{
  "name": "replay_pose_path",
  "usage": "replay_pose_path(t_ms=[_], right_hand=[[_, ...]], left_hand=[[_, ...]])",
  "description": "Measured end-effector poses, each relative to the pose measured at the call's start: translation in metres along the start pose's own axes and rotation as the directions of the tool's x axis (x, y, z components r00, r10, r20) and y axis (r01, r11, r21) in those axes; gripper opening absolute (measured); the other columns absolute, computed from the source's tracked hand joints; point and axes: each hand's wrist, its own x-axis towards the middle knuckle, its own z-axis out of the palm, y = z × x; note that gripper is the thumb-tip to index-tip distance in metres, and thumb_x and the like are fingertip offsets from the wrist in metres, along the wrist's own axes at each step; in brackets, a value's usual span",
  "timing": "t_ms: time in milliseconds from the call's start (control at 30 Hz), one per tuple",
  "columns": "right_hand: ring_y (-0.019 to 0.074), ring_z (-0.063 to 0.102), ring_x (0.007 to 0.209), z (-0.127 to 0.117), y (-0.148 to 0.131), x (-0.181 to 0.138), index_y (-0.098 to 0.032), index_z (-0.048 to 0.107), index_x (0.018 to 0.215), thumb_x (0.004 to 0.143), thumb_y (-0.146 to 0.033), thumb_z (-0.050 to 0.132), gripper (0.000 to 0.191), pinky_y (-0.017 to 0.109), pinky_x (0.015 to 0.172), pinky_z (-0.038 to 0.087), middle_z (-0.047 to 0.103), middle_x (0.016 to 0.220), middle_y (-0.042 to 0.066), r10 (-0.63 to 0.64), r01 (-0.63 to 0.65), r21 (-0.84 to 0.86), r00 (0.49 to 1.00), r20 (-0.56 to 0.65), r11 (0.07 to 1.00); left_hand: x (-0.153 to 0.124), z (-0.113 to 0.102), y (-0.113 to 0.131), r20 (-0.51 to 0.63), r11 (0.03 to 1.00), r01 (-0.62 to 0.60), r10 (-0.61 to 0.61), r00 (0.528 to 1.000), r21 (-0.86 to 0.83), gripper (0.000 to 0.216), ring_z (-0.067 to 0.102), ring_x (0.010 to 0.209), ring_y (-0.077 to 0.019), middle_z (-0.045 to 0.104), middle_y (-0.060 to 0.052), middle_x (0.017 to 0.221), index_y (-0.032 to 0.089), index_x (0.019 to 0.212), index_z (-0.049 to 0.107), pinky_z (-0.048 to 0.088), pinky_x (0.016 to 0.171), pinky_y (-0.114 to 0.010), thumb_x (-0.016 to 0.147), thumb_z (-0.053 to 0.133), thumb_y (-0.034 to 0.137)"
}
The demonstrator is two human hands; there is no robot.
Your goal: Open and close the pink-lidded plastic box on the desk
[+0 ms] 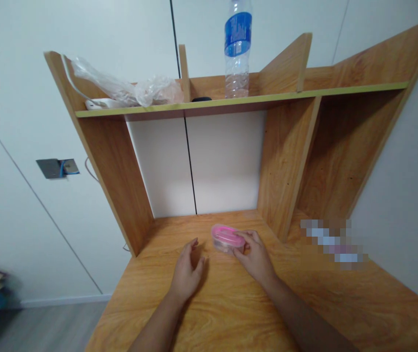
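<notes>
Right hand [256,255] gripping pink container [225,238], desk

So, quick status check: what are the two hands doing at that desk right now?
Right hand grips small pink-lidded container on desk. Left hand open, empty, beside it, not touching. Nothing between them.

Water bottle [237,49] top cut off by upper edge. Pixelated patch [333,243] on desk [231,303] right side, contents unreadable. Right hand [255,256] covers near side of pink-lidded container [225,238]. Dark item [201,99] on shelf [231,102] too small to identify. Forearms cut by bottom edge.
</notes>
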Motion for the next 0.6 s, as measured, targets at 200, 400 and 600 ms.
replay_pose_path(t_ms=[200, 400, 600], right_hand=[[0.032, 0.063, 0.103, -0.008, 0.013, 0.008, -0.02, 0.064, 0.123, 0.075, -0.043, 0.078, 0.055, 0.045, 0.095, 0.053, 0.062, 0.11, 0.012, 0.137, -0.17, -0.12, 0.96, -0.245, 0.978], [0.0365, 0.058, 0.105, -0.02, 0.024, 0.013, -0.015, 0.063, 0.113, 0.069, -0.047, 0.081, 0.058, 0.047, 0.092, 0.049, 0.063, 0.107, 0.017, 0.253, -0.382, -0.153, 0.813, -0.525, 0.911], [0.0409, 0.053, 0.114, -0.032, 0.025, 0.015, -0.017, 0.06, 0.115, 0.069, -0.044, 0.078, 0.056, 0.049, 0.092, 0.043, 0.063, 0.113, 0.02, 0.328, -0.554, -0.124, 0.643, -0.692, 0.823]], left_hand=[[0.003, -0.002, 0.0, -0.017, 0.999, 0.025, -0.025, 1.0, 0.027, 0.039, 0.063, 0.12, -0.0284, 0.067, -0.015, 0.128, 0.019, 0.128, 0.058, 0.047, 0.107, -0.054, 0.09, 0.063, 0.026], [0.003, -0.005, 0.005, -0.008, 0.998, 0.011, -0.011, 1.0, 0.057, 0.032, 0.066, 0.113, -0.0287, 0.07, -0.014, 0.12, 0.019, 0.121, 0.063, 0.05, 0.102, -0.053, 0.09, 0.063, 0.025], [0.005, -0.006, 0.006, -0.001, 0.999, 0.008, -0.008, 1.0, 0.053, 0.029, 0.066, 0.111, -0.0288, 0.071, -0.013, 0.116, 0.019, 0.118, 0.065, 0.051, 0.1, -0.052, 0.089, 0.063, 0.024]])
